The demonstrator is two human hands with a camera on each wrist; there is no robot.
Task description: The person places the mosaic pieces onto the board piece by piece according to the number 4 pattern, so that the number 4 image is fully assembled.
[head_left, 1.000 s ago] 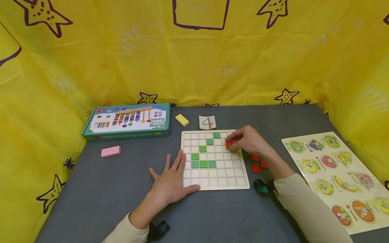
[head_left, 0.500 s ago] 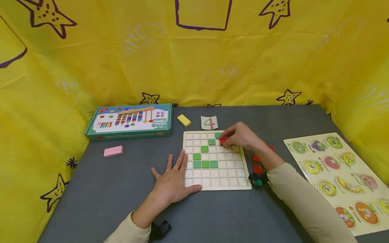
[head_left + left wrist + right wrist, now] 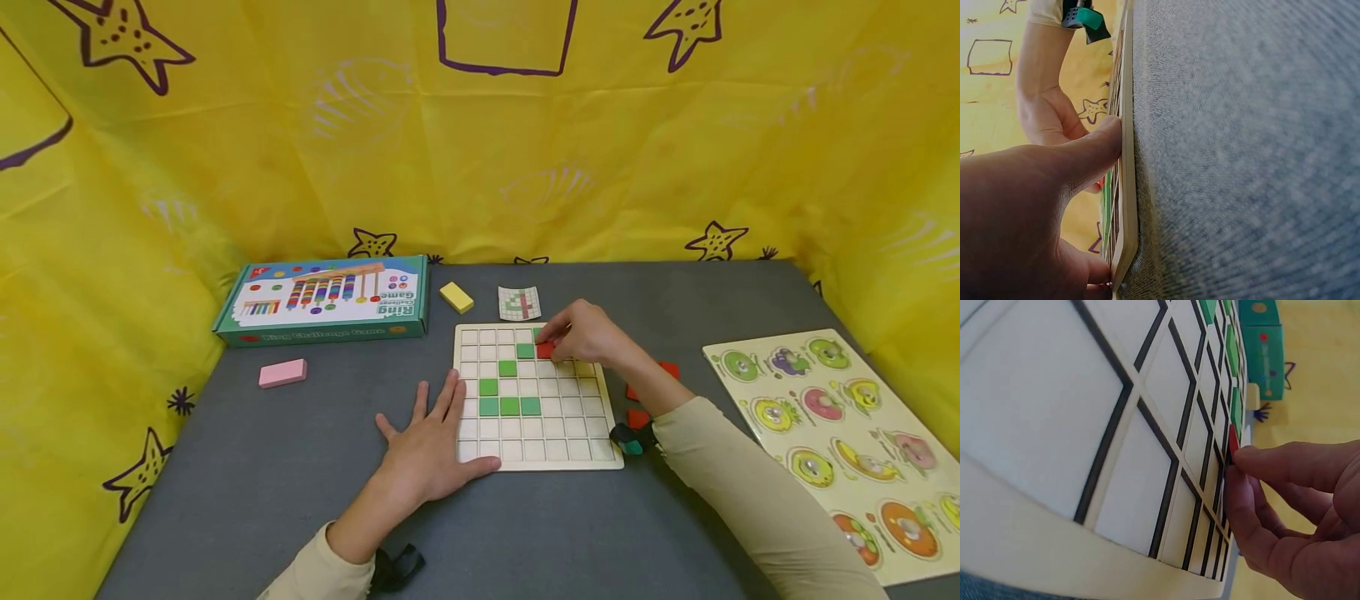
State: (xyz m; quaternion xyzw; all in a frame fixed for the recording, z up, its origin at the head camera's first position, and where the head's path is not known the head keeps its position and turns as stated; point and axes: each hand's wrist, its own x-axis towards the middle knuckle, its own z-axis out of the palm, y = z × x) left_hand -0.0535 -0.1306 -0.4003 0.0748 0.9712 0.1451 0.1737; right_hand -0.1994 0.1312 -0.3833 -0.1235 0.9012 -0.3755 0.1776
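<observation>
My right hand (image 3: pixel 588 333) pinches a small red square tile (image 3: pixel 544 351) between thumb and fingertips, low over the cream grid board (image 3: pixel 547 460). In the right wrist view the red tile (image 3: pixel 1233 439) stands tilted at a cell, one edge down in the grid. To its left in the head view is a green tile (image 3: pixel 526 351) in its cell. Several more green tiles lie in cells, in a diagonal and a short row. My left hand (image 3: pixel 423 458) lies spread at the board's left side, fingertips on its edge and thumb (image 3: pixel 1107 134) at the front edge.
Loose red tiles (image 3: pixel 637 418) lie right of the board, partly under my forearm. Behind it are a small pattern card (image 3: pixel 519 304) and a yellow block (image 3: pixel 456 297). A game box (image 3: pixel 322 300) and pink block (image 3: pixel 282 373) stand left; a fruit puzzle board (image 3: pixel 832 450) lies right.
My right hand has carried the red tile left across the upper part of the board, to beside the green tile. The left hand has stayed in place; the head view has shifted slightly.
</observation>
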